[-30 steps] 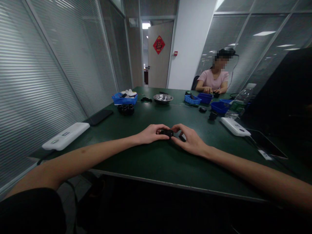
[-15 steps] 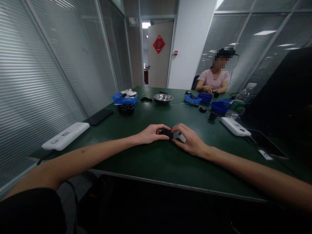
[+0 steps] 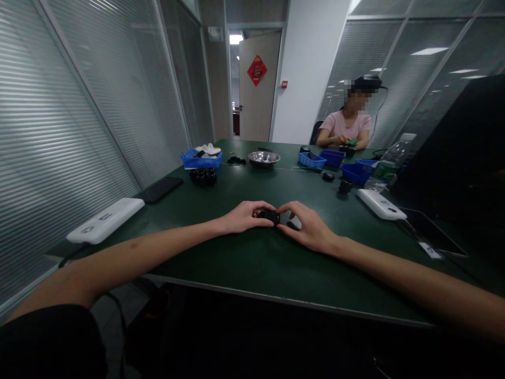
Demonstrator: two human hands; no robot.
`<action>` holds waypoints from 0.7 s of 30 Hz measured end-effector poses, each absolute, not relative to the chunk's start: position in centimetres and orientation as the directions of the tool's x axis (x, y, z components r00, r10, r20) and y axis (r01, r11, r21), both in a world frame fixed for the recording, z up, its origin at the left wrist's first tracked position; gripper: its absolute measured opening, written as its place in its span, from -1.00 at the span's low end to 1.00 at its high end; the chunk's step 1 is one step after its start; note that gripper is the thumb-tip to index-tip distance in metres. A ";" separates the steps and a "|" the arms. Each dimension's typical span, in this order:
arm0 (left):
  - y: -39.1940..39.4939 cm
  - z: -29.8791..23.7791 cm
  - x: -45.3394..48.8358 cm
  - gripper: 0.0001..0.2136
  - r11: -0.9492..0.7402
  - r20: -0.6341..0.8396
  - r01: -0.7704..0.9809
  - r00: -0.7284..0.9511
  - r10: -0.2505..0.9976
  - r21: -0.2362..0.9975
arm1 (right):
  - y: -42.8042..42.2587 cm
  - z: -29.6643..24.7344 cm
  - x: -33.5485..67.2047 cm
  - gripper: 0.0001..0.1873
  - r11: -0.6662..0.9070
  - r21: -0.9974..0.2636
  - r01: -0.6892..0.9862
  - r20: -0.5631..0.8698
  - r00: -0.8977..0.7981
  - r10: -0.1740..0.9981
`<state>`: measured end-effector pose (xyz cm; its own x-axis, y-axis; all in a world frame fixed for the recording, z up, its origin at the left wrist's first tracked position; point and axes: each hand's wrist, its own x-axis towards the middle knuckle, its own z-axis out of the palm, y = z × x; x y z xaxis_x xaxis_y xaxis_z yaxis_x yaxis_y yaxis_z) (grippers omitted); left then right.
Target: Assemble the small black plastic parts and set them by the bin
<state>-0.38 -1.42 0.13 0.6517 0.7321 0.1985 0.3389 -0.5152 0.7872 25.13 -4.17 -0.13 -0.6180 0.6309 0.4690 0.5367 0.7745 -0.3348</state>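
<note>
Both my arms reach out over a dark green table (image 3: pixel 252 263). My left hand (image 3: pixel 243 217) and my right hand (image 3: pixel 307 227) meet at the middle of the table, fingers curled, pinching a small black part (image 3: pixel 270 215) from either side. The part rests low on the table surface. Its shape is too small and dark to make out further.
Blue bins (image 3: pixel 201 159) (image 3: pixel 311 161) (image 3: pixel 355 172), a metal bowl (image 3: pixel 264 158), black parts (image 3: pixel 203 177), a black phone (image 3: pixel 160 189), white devices (image 3: pixel 104 220) (image 3: pixel 380 204) and a water bottle (image 3: pixel 389 163) lie on the table. A person in a pink shirt (image 3: pixel 347 126) works at the far end.
My hands stay on the small black part with only slight finger shifts. The person at the far end has lifted something green in their hands.
</note>
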 end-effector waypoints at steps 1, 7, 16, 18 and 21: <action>-1.5 0.2 -0.4 -0.53 -0.510 0.198 0.333 0.651 0.733 0.793 | -4.2 -0.1 25.1 -0.70 0.789 -0.316 0.527 0.480 -0.628 0.612; -1.5 0.3 -0.3 -0.53 -0.500 0.194 0.317 0.657 0.728 0.806 | -4.2 0.0 24.7 -0.69 0.819 -0.287 0.497 0.505 -0.648 0.570; -1.5 0.3 -0.3 -0.52 -0.487 0.191 0.298 0.660 0.726 0.821 | -4.3 0.1 24.8 -0.74 0.704 -0.403 0.585 0.422 -0.563 0.710; -1.5 0.3 -0.4 -0.51 -0.484 0.181 0.309 0.661 0.728 0.819 | -4.3 0.1 24.9 -0.73 0.725 -0.395 0.564 0.437 -0.579 0.688; -1.5 0.3 -0.4 -0.51 -0.488 0.175 0.324 0.662 0.729 0.811 | -4.3 0.1 25.0 -0.71 0.756 -0.364 0.544 0.456 -0.604 0.654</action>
<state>-0.42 -1.50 0.29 0.6617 0.7291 0.1746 0.3237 -0.4879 0.8107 25.02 -4.29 0.14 -0.6043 0.6535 0.4558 0.5436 0.7564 -0.3638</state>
